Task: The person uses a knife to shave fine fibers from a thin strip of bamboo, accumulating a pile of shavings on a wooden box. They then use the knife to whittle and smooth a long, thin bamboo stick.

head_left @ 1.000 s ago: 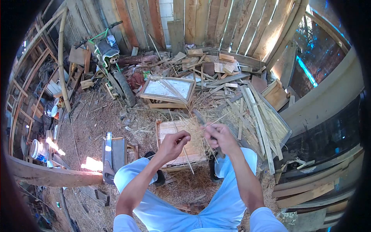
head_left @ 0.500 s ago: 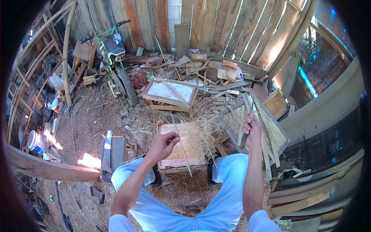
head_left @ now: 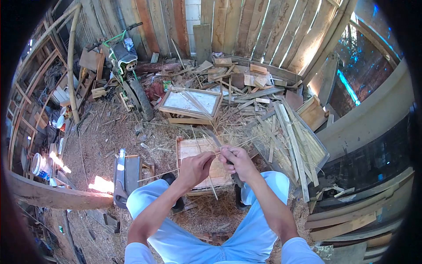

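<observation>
A tall plank wall (head_left: 237, 31) closes the far side of a workshop. In front of it spreads a dirt floor (head_left: 110, 132) littered with shavings, a heap of scrap wood (head_left: 259, 81) and, to the left, a small green-framed motorbike (head_left: 127, 66). Nearer, a seated person in pale blue jeans (head_left: 220, 247) looks down at a shallow wooden box (head_left: 187, 147) between their feet. Their two hands meet above it.

The right hand (head_left: 236, 163) has its grip wrapped firmly around a long, dark, knife-like tool (head_left: 215, 140), slanting away up and left. The left hand (head_left: 196, 168) has a narrow grip, finger and thumb pinching a thin pale strip (head_left: 158, 176). The strip crosses above the box, passing both hands and sticking out at either side. A second, loose stick (head_left: 213, 189) lies across the box.

The gravest risk seems a cut: the left fingertips are right beside the tool, so a slip or a sudden give could bring the edge onto them. Less seriously, too deep a bite could snap so slender a strip, or a loose pinch let it twist.
</observation>
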The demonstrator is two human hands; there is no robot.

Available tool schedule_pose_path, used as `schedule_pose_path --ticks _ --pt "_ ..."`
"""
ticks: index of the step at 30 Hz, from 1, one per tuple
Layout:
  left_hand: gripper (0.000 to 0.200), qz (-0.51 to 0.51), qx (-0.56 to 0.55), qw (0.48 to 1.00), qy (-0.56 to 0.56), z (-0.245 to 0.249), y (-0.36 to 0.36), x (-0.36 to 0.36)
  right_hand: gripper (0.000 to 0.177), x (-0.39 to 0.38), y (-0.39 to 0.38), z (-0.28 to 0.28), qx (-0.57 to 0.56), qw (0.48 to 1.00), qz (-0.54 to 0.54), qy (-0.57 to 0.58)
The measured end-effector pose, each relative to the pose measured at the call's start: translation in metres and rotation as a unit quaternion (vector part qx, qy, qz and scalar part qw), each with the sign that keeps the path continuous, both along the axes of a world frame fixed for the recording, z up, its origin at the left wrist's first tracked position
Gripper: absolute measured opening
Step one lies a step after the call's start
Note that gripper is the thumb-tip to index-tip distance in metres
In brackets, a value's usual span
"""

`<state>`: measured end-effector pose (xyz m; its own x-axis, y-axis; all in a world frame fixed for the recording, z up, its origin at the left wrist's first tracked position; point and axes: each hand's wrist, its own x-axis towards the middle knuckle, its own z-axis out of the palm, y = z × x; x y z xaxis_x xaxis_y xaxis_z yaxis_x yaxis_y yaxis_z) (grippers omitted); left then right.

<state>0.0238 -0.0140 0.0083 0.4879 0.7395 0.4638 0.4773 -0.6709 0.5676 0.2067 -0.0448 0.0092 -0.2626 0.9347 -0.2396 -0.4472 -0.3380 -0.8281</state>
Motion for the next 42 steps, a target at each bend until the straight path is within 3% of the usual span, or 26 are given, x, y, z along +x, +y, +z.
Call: schedule_pose_path --ticks 2,9,10,13,18,22,25,27,31,33,37,39,42 --pt "0.007 -0.001 0.008 1.0 0.025 0.001 0.002 -0.004 0.027 0.009 0.001 0.006 -0.012 1.0 -0.019 0.007" --pt "0.004 0.06 0.016 0.998 0.017 0.014 0.012 -0.034 0.029 0.094 0.006 0.014 0.035 0.948 -0.313 0.05" --pt "0.004 0.062 0.016 0.998 0.016 0.013 0.013 -0.034 0.029 0.09 0.005 0.015 0.035 0.948 -0.311 0.049" --pt "0.003 0.057 0.048 0.997 0.016 0.01 0.013 -0.024 0.041 0.061 -0.005 0.012 0.063 0.986 -0.15 0.03" --pt "0.007 0.017 0.07 0.993 0.089 0.011 0.004 -0.008 0.037 0.003 -0.01 0.006 0.014 0.999 -0.048 0.006" --pt "0.012 -0.007 0.103 0.993 0.056 0.006 0.002 -0.006 0.033 0.003 -0.004 0.004 0.005 0.999 -0.025 0.022" --pt "0.011 -0.005 0.107 0.99 0.09 0.012 0.0 -0.006 0.029 0.013 -0.004 0.005 0.007 1.0 -0.015 0.019" --pt "0.011 0.004 0.111 0.99 0.082 0.013 0.001 -0.01 0.027 0.028 -0.001 0.002 0.007 0.995 -0.101 0.012" --pt "0.012 0.02 0.126 0.989 0.077 0.012 0.006 -0.021 0.028 0.071 0.004 0.004 0.042 0.986 -0.159 0.025" --pt "0.012 0.031 0.129 0.988 0.073 0.01 0.007 -0.025 0.031 0.085 0.004 0.006 0.054 0.963 -0.261 0.046" --pt "0.008 0.056 0.121 0.988 0.071 0.008 0.012 -0.025 0.035 0.079 -0.003 0.013 0.073 0.966 -0.245 0.043" --pt "0.007 0.052 0.117 0.989 0.07 0.007 0.01 -0.019 0.036 0.055 -0.008 0.01 0.091 0.989 -0.094 0.066" --pt "0.007 0.034 0.098 0.99 0.095 0.008 0.005 -0.009 0.04 0.011 -0.012 0.012 0.041 0.998 -0.052 -0.002"
